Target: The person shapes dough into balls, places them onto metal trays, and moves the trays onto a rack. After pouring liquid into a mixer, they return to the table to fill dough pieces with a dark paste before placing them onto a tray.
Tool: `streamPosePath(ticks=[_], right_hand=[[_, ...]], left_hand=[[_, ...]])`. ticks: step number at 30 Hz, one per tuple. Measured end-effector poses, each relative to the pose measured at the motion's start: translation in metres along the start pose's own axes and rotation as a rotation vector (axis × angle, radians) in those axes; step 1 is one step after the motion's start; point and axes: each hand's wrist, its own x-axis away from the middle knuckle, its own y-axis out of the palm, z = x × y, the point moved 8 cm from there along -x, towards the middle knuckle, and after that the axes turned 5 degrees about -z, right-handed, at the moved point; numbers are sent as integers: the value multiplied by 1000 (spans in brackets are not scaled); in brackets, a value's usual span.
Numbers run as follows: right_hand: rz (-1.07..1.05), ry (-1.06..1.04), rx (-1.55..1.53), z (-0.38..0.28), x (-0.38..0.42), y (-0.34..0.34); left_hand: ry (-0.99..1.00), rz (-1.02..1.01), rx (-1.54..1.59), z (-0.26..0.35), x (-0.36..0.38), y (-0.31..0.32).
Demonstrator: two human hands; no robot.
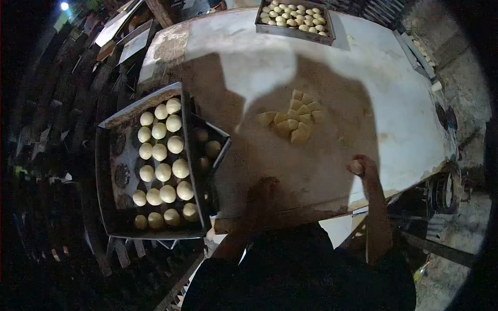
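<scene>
My right hand [367,168] is over the right side of the table, its fingers curled round a small piece of dough [356,167]. My left hand [263,191] is low over the near edge of the table, in deep shadow; its fingers do not show well enough to tell how they are held. Beyond both hands, a cluster of flat cut dough pieces [293,117] lies on the tabletop. To the left, a metal tray [191,155] bears rows of round pale dough balls [163,172].
The pale worktable [410,140] carries a second tray [290,32] of dough balls at its far edge. Under the left tray sits another tray [224,139], partly hidden. Metal trays [412,54] stand at the far right, and stacked wood fills the dark left side.
</scene>
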Motion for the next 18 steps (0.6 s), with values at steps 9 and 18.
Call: streamPosePath(ticks=[9, 18], right_hand=[[-164, -72, 574, 21, -36, 328], [162, -420, 747, -10, -2, 263]], left_hand=[[321, 316, 164, -31, 49, -85], [493, 218, 192, 36, 30, -48]])
